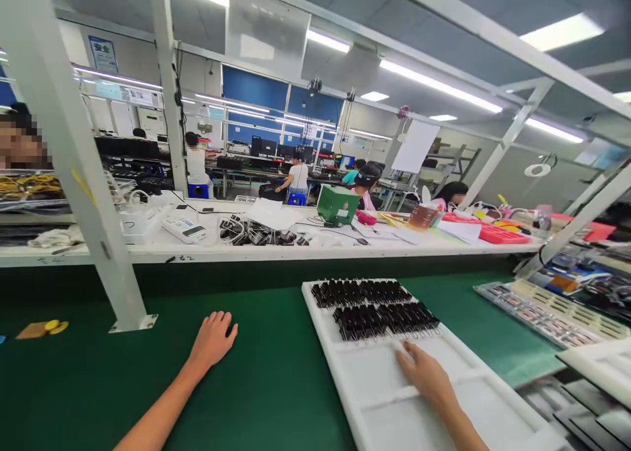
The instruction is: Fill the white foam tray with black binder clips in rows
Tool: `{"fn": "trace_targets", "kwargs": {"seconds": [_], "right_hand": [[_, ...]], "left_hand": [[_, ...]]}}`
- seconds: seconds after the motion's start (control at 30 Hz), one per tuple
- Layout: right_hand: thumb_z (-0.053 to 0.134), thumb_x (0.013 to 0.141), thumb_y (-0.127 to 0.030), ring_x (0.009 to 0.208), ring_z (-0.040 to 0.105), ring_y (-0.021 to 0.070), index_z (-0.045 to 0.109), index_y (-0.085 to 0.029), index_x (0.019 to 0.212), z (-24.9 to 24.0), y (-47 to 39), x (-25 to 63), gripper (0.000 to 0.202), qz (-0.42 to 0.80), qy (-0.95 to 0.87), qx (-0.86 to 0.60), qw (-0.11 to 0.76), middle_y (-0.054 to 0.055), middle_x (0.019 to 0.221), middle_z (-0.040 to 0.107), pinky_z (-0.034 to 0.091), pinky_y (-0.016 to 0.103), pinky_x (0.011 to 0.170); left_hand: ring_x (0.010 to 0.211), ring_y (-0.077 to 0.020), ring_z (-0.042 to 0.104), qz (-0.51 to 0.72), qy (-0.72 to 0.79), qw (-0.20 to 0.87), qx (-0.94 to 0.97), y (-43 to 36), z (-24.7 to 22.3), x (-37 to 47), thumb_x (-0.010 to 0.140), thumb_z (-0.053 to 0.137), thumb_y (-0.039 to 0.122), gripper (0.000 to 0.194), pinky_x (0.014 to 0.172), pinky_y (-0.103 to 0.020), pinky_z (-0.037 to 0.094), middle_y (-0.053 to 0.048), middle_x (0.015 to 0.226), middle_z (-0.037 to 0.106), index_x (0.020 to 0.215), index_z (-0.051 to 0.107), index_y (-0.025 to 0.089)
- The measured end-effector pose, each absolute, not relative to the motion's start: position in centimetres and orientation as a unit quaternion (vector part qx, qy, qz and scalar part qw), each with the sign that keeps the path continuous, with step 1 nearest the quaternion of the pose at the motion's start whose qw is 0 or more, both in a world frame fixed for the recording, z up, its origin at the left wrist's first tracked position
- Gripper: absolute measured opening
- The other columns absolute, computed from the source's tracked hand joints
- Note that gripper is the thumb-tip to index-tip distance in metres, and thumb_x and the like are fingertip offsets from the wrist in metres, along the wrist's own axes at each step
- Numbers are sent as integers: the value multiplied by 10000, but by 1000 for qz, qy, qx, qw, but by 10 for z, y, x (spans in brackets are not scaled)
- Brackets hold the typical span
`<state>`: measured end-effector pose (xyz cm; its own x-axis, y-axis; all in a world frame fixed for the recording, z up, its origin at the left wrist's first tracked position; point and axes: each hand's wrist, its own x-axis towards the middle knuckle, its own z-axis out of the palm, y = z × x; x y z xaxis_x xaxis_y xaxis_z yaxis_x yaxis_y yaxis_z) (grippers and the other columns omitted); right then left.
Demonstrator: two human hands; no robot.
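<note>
So, quick rundown of who's where:

Right hand [424,372]: lying flat, fingers loosely spread, palm down on the white tray [345,372], holding nothing, fingertips pointing up and away toward the clips.

Black clips [384,319]: sitting in two packed rows at the far end of the tray, the nearer row just beyond the right fingertips, close but (as far as I can tell) not quite touching.

Direction: the clips are lying straight ahead of the right hand and a touch to its left.

Long axis: each row is running across the tray, left to right with a slight tilt, so the hand is meeting the near row side-on rather than end-on.

Left hand [213,339]: resting open and flat on the green mat [266,385], empty, well apart from the tray and off to its left.

Nearer hand: the right one, easily, since it's already sitting on the tray while the left is parked out on bare mat.

Tray itself: running diagonally away from the person, the near compartments looking bare under and behind the right wrist.
</note>
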<state>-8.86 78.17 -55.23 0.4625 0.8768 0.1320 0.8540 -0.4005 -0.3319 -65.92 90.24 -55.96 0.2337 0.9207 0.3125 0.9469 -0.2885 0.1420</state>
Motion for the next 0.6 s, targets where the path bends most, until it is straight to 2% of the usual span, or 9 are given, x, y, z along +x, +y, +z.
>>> {"fn": "trace_targets", "kwargs": {"seconds": [0.07, 0.17, 0.27, 0.37, 0.43, 0.5, 0.6], "right_hand": [[447, 884, -465, 1029, 665, 337, 683, -291, 922, -549, 780, -104, 296, 2, -518, -835, 185, 84, 1083, 703, 537, 437, 868], [298, 891, -461, 959, 654, 368, 613, -295, 816, -536, 771, -139, 363, -115, -525, -812, 230, 112, 1026, 683, 521, 520, 842], [286, 924, -501, 965, 639, 382, 609, -302, 840, -519, 765, -195, 388, -211, -525, -756, 331, 145, 1032, 657, 514, 542, 852], [350, 976, -539, 936, 639, 344, 624, -283, 913, -517, 767, -277, 380, -175, -572, -695, 399, 148, 1005, 650, 528, 479, 862], [354, 1006, -480, 891, 642, 303, 618, -259, 949, -529, 776, -342, 349, -93, -644, -659, 376, 129, 971, 650, 534, 419, 817], [365, 1007, -377, 896, 644, 278, 608, -243, 956, -547, 791, -404, 281, -30, -723, -622, 300, 99, 957, 647, 521, 379, 806], [428, 1007, -261, 817, 648, 243, 576, -217, 880, -567, 820, -473, 200, -43, -702, -677, 215, 54, 873, 633, 472, 316, 722]], "left_hand": [[1063, -326, 578, -181, -585, 25, -790, 916, -556, -661, 1013, 342, 358, 355, 920, -444, 416, -150, 1065, 643, 1040, 637, 162], [1054, -322, 578, -202, -569, 0, -797, 923, -557, -669, 1003, 388, 304, 294, 900, -433, 402, -148, 1056, 651, 1047, 638, 156], [1006, -298, 587, -223, -551, -27, -804, 921, -560, -679, 985, 441, 267, 213, 862, -410, 396, -122, 1009, 658, 975, 633, 174], [989, -280, 586, -242, -531, -57, -810, 919, -559, -685, 974, 469, 241, 165, 861, -399, 385, -107, 991, 656, 924, 615, 183], [975, -268, 585, -249, -519, -74, -814, 919, -558, -688, 971, 485, 237, 146, 863, -390, 378, -97, 982, 655, 916, 609, 183], [973, -258, 585, -254, -511, -88, -816, 921, -557, -690, 970, 498, 236, 137, 869, -380, 371, -86, 974, 656, 916, 613, 183], [966, -242, 591, -261, -507, -108, -815, 925, -557, -693, 976, 505, 241, 153, 857, -359, 361, -66, 925, 658, 901, 629, 192]]}}
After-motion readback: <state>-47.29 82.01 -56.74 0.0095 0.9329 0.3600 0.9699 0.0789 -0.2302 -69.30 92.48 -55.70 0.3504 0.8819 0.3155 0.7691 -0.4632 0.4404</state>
